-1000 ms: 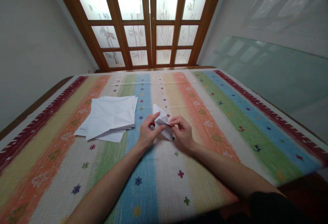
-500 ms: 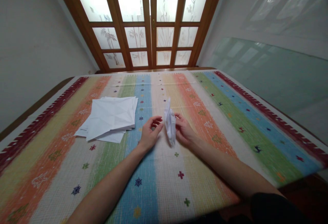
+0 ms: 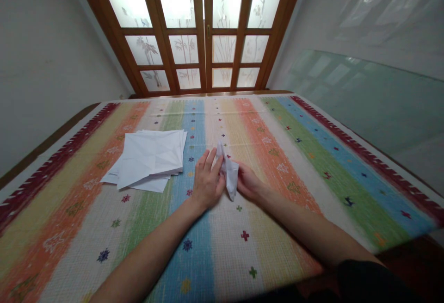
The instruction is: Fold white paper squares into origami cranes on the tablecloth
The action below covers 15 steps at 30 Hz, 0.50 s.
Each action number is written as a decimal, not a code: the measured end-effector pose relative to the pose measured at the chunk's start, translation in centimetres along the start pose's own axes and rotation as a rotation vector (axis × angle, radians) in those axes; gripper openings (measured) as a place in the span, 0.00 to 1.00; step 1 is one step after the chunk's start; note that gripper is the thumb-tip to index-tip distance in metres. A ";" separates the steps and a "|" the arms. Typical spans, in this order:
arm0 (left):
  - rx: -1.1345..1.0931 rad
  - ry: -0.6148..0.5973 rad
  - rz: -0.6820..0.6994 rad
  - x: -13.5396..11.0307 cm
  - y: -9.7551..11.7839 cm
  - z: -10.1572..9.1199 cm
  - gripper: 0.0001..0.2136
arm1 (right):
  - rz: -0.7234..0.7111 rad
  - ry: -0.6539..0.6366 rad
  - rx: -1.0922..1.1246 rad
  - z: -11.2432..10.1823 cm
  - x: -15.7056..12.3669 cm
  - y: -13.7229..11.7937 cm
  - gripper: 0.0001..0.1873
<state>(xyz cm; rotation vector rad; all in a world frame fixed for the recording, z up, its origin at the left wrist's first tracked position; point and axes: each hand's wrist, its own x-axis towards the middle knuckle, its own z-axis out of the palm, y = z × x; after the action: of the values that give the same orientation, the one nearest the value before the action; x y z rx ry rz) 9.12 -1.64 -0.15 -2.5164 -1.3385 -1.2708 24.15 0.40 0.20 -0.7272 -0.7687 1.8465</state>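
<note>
Between my hands, just over the middle of the table, stands a small folded piece of white paper (image 3: pixel 230 176), with a pointed top and a pointed lower end. My left hand (image 3: pixel 208 180) presses against its left side, fingers pointing up along the fold and the thumb near its lower part. From the right, my right hand (image 3: pixel 248 180) grips the paper's edge; most of those fingers are hidden behind the hand and the paper. Left of my hands lies a stack of white paper sheets (image 3: pixel 152 155), the top one marked with crossing creases.
A striped tablecloth (image 3: pixel 187 266) with small printed figures covers the table. Wooden doors (image 3: pixel 204 62) with frosted panes stand beyond the far edge. A pale glass panel (image 3: pixel 364 104) leans along the right wall.
My left hand has moved onto the paper's left side, its fingers now straighter and touching it. The folded paper has tilted, its top leaning left. The stack has stayed put.
</note>
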 end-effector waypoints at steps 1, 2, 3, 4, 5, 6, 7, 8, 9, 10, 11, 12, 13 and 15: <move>0.006 -0.021 0.001 0.0 0.0 0.1 0.29 | 0.009 -0.035 0.011 0.1 -0.1 0.0 0.15; 0.011 -0.050 -0.003 -0.1 -0.1 0.1 0.30 | 0.018 -0.072 0.015 0.2 -0.2 0.0 0.19; 0.016 -0.083 -0.010 -0.1 -0.1 0.1 0.31 | 0.024 -0.102 0.011 0.3 -0.2 0.1 0.21; 0.020 -0.117 -0.019 -0.1 -0.1 0.2 0.31 | 0.027 -0.122 0.001 0.3 -0.3 0.1 0.22; 0.023 -0.152 -0.028 -0.2 -0.2 0.2 0.32 | 0.029 -0.129 -0.011 0.3 -0.3 0.2 0.21; 0.022 -0.183 -0.039 -0.2 -0.2 0.2 0.32 | 0.034 -0.128 -0.020 0.3 -0.3 0.3 0.19; 0.018 -0.211 -0.049 -0.1 -0.2 0.2 0.33 | 0.042 -0.122 -0.024 0.2 -0.2 0.4 0.17; 0.014 -0.235 -0.057 -0.1 -0.2 0.1 0.35 | 0.056 -0.116 -0.024 0.1 -0.1 0.5 0.14; 0.010 -0.255 -0.059 -0.1 -0.2 0.1 0.36 | 0.074 -0.111 -0.017 -0.1 0.0 0.5 0.13; 0.006 -0.268 -0.054 0.0 -0.2 0.1 0.38 | 0.095 -0.107 -0.005 -0.2 0.0 0.5 0.12; 0.004 -0.273 -0.047 0.0 -0.2 0.0 0.39 | 0.119 -0.102 0.013 -0.3 0.1 0.5 0.13; 0.002 -0.269 -0.038 0.1 -0.2 0.0 0.40 | 0.140 -0.095 0.035 -0.4 0.2 0.5 0.13; -0.002 -0.258 -0.028 0.1 -0.2 0.0 0.39 | 0.156 -0.085 0.057 -0.5 0.2 0.4 0.13; -0.016 -0.212 -0.021 0.2 -0.2 -0.1 0.37 | 0.169 -0.056 0.096 -0.6 0.3 0.3 0.13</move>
<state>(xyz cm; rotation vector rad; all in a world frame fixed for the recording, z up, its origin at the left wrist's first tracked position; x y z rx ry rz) 8.98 -1.37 -0.03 -2.7196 -1.4002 -1.0456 24.37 0.65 -0.48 -0.6992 -0.6657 2.0491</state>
